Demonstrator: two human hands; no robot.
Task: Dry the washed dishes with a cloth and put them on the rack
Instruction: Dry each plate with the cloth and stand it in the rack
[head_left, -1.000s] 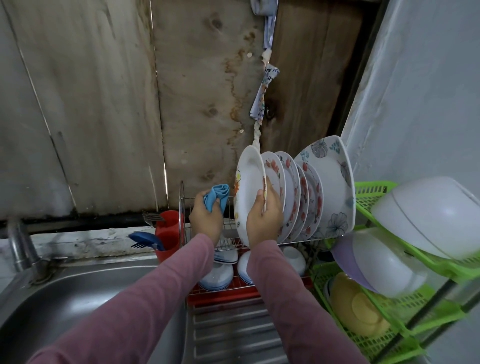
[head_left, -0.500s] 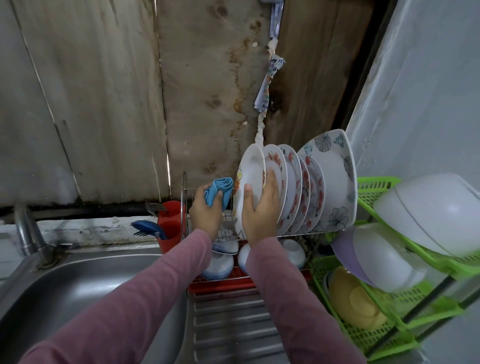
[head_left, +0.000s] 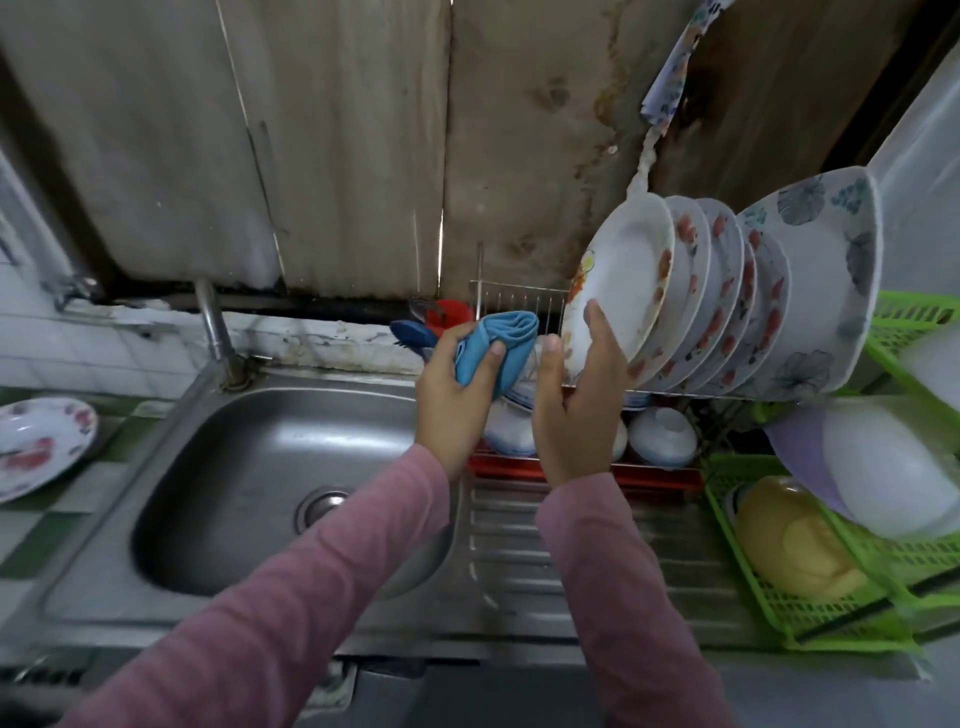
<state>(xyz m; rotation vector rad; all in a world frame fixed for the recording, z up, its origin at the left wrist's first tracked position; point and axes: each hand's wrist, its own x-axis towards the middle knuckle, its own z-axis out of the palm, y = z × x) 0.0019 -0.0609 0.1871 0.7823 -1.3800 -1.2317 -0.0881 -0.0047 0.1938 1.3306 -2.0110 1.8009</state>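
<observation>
The sink lies left of the rack, the tap behind it, a lone plate on the counter farther left. Plates stand on the rack above bowls, a basket shelf to their right.

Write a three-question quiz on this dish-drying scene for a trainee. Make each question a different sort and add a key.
1. True or false: the left hand has the blue cloth in its grip.
2. Pick one. How does the frontmost plate sit? A lying flat; B upright in the wire rack; C upside down.
3. Short answer: what lies to the left of the sink?

Key: 1 true; 2 B; 3 a flowered plate.
</observation>
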